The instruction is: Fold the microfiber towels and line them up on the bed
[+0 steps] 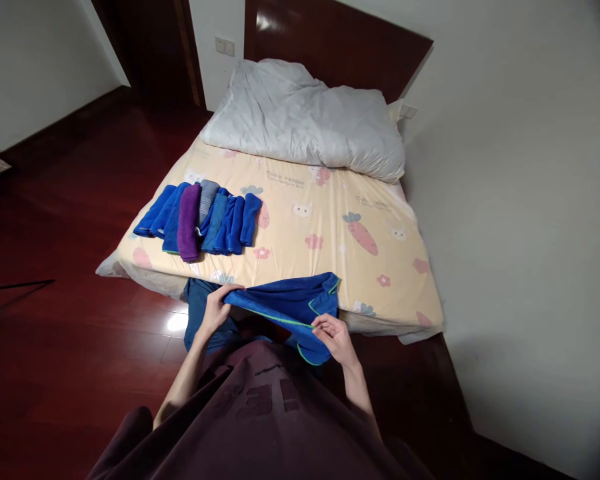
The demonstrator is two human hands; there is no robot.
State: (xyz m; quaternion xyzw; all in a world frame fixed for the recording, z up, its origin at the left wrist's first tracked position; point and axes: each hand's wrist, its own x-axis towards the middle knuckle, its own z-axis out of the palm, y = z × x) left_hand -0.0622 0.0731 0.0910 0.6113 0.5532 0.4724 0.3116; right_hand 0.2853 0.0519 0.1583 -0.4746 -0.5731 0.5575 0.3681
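Note:
A blue towel [285, 297] with bright green edging stretches between my two hands at the near edge of the bed. My left hand [219, 307] is closed on its left end. Farther right, my right hand [331, 333] pinches the green edge, and a loose corner hangs below it. Part of the towel rests on the mattress. Beyond my left hand, several rolled towels lie side by side on the bed: mostly blue ones [250, 219], a grey one [207, 203] and a purple one [189, 223] lying over its neighbours.
The bed has a yellow patterned sheet [300, 233]. A bunched pale quilt [305, 120] lies by the dark wooden headboard [340, 43]. A white wall [520, 200] stands close on the right. Dark red floor [80, 347] runs along the left, with a thin black leg [20, 287] there.

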